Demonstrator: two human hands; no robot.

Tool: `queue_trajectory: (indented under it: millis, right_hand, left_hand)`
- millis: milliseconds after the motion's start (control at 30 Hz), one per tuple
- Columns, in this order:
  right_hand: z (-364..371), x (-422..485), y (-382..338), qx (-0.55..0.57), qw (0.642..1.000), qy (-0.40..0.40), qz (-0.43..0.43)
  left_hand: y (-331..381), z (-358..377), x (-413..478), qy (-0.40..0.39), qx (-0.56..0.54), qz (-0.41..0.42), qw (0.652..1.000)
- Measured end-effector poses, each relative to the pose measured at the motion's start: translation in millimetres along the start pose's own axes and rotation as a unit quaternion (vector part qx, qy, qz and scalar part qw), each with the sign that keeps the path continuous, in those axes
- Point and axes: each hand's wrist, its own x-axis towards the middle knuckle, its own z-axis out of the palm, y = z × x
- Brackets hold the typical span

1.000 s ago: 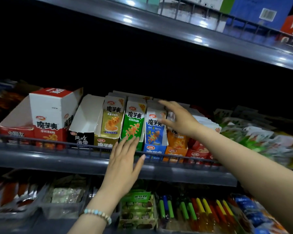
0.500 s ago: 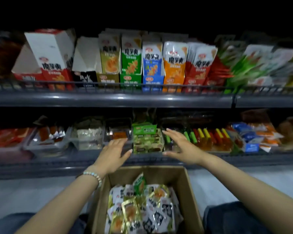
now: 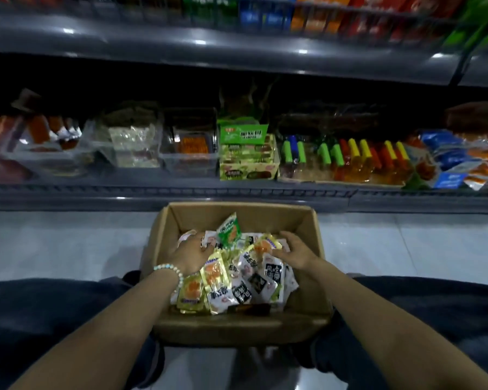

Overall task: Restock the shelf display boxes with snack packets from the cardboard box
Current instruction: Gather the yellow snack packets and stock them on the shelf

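Observation:
A brown cardboard box [image 3: 315, 229] sits on the floor between my knees, holding a heap of snack packets [image 3: 252, 280] in white, yellow and black. One green packet [image 3: 230, 229] stands upright at the back of the heap. My left hand [image 3: 190, 253], with a bead bracelet at the wrist, rests on the left side of the heap with fingers spread over white packets. My right hand [image 3: 296, 253] lies on the right side, fingertips touching a yellow packet [image 3: 265, 245]. The shelf display boxes [image 3: 265, 15] show only as a blurred colourful row at the top edge.
A lower shelf [image 3: 237, 192] just beyond the box carries clear tubs, a green carton [image 3: 244, 153] and coloured jelly sticks [image 3: 350, 156]. Pale tiled floor [image 3: 68, 243] lies on both sides of the box. My dark trouser legs flank it.
My view has tilted down from the shelves to the box. Both hands dropped from in front of the lower shelf into the box and now lie on the packets.

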Motion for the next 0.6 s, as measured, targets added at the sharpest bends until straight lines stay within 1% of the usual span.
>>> queue_trajectory:
  millis: [133,300,367,433,500,533,600]
  right_hand:
    - [23,15,31,0.133,0.985,-0.007,0.111]
    - [48,32,61,0.201,0.96,-0.006,0.192]
    - [56,34,66,0.213,0.957,0.0,0.198]
    - [69,49,86,0.222,0.957,0.029,0.187]
    - [71,51,73,0.229,0.955,0.068,0.177]
    - [69,52,62,0.24,0.95,0.085,0.184]
    - [69,59,53,0.245,0.946,0.085,0.197]
  left_hand:
    - [-16,32,19,-0.048,-0.069,-0.066,0.994]
    - [-28,65,32,-0.094,-0.123,-0.093,0.984]
    - [-36,76,39,-0.106,-0.14,-0.107,0.979]
    - [-61,98,56,-0.101,-0.153,-0.122,0.975]
    - [-81,118,73,-0.097,-0.15,-0.125,0.976]
    - [-77,116,73,-0.098,-0.15,-0.129,0.975]
    - [-53,99,65,-0.101,-0.17,-0.136,0.971]
